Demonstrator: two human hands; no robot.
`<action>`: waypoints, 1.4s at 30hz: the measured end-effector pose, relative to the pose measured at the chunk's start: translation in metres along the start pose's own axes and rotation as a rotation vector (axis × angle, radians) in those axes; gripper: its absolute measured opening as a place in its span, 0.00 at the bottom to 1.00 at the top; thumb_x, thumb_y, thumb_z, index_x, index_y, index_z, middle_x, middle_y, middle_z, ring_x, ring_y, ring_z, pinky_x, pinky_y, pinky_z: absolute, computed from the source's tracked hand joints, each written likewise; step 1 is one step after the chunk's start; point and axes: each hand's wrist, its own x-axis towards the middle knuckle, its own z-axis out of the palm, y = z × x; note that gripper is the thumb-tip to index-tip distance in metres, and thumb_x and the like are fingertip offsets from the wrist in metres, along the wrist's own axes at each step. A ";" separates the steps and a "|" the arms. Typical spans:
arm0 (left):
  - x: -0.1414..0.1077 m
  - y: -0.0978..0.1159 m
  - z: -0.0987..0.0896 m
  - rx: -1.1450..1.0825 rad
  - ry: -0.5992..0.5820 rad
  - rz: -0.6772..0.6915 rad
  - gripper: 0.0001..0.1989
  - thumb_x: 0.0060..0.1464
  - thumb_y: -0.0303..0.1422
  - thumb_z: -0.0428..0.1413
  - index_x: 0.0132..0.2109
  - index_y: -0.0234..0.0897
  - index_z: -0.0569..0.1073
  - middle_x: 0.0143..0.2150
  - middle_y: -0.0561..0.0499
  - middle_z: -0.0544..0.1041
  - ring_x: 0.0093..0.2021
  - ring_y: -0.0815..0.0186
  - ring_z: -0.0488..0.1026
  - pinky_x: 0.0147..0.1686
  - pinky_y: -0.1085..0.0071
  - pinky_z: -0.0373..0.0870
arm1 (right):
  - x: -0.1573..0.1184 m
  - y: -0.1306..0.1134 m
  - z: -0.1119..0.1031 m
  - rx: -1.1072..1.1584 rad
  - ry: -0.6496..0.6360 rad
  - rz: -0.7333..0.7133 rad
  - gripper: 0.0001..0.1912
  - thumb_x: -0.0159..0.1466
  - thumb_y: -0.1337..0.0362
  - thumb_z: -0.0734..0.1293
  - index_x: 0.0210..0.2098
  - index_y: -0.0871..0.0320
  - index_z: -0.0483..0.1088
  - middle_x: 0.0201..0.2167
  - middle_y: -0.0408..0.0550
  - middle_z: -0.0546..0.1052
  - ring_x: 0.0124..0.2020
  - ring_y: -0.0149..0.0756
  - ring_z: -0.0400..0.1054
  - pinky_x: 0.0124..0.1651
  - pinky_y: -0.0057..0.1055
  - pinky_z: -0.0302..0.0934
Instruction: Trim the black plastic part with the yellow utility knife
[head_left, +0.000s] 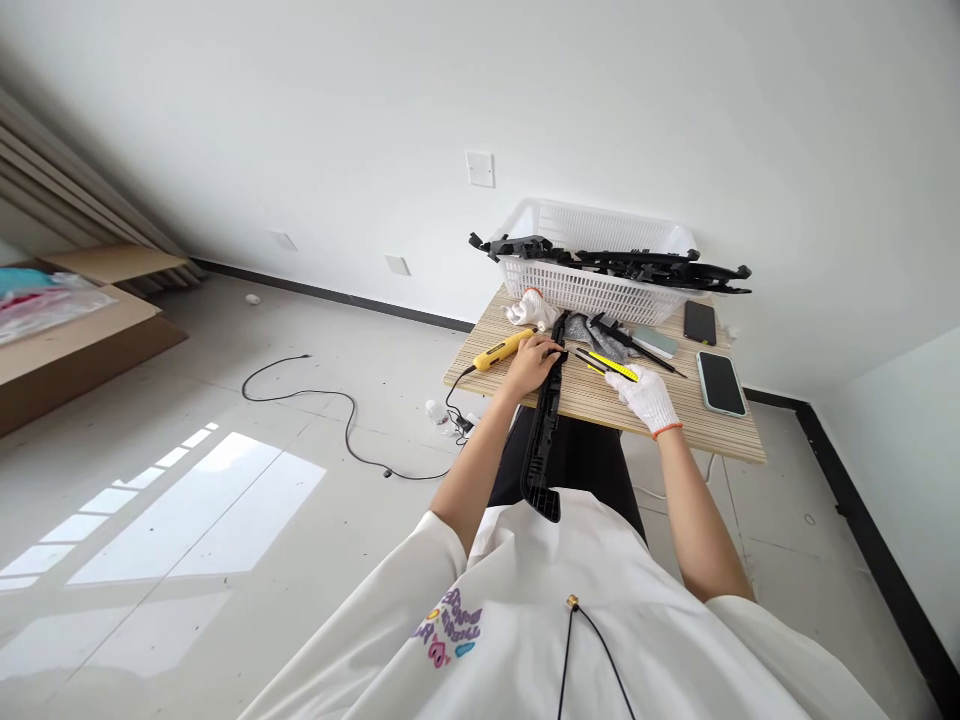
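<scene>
A long black plastic trim piece [545,430] lies across the table's front edge, its near end reaching toward my lap. My bare left hand [534,362] is closed on its upper part. In a white knitted glove, my right hand [646,398] grips a yellow utility knife [615,366], whose tip points left toward the trim piece. Whether the blade touches the plastic is too small to tell. Just left of my left hand rests a yellow corded tool [502,350]. Behind my hands lie a crumpled white glove [534,308] and a grey cloth [592,330].
A white plastic basket [592,290] at the back of the wooden table [712,435] holds several black trim pieces [637,265]. Two phones, one dark [700,322] and one pale-edged [721,383], lie at the right. A black cable [349,410] runs over the floor; a cardboard box [90,345] stands far left.
</scene>
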 end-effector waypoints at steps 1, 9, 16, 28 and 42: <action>0.000 0.000 0.000 -0.002 0.002 0.001 0.12 0.63 0.34 0.50 0.48 0.43 0.76 0.52 0.48 0.74 0.57 0.56 0.65 0.60 0.55 0.60 | 0.000 0.000 0.000 -0.007 0.001 -0.001 0.18 0.56 0.48 0.68 0.33 0.57 0.74 0.16 0.41 0.71 0.18 0.32 0.65 0.22 0.27 0.56; -0.001 0.002 -0.002 0.002 0.006 -0.007 0.12 0.63 0.34 0.50 0.48 0.43 0.76 0.51 0.48 0.74 0.56 0.56 0.65 0.60 0.56 0.61 | -0.003 0.000 -0.001 -0.025 0.007 -0.014 0.19 0.55 0.47 0.67 0.32 0.58 0.74 0.16 0.42 0.72 0.18 0.33 0.66 0.22 0.27 0.56; 0.000 0.002 -0.001 0.008 0.007 -0.006 0.11 0.63 0.34 0.51 0.48 0.43 0.76 0.51 0.48 0.74 0.56 0.55 0.65 0.59 0.56 0.61 | -0.005 0.002 -0.001 -0.026 0.005 -0.004 0.22 0.56 0.45 0.67 0.35 0.58 0.75 0.17 0.42 0.73 0.18 0.33 0.65 0.22 0.27 0.56; -0.002 0.002 -0.002 0.005 0.006 0.003 0.12 0.64 0.33 0.50 0.49 0.43 0.75 0.51 0.48 0.73 0.55 0.55 0.65 0.59 0.57 0.61 | -0.007 0.007 0.000 -0.033 -0.048 -0.026 0.20 0.54 0.47 0.70 0.35 0.57 0.75 0.21 0.42 0.75 0.21 0.34 0.70 0.26 0.27 0.59; -0.002 0.002 -0.002 -0.008 0.008 0.008 0.12 0.64 0.33 0.50 0.49 0.41 0.75 0.51 0.48 0.74 0.54 0.56 0.65 0.59 0.58 0.61 | -0.014 0.004 0.002 0.002 0.039 -0.021 0.22 0.56 0.45 0.68 0.36 0.57 0.75 0.20 0.43 0.75 0.20 0.33 0.67 0.26 0.28 0.58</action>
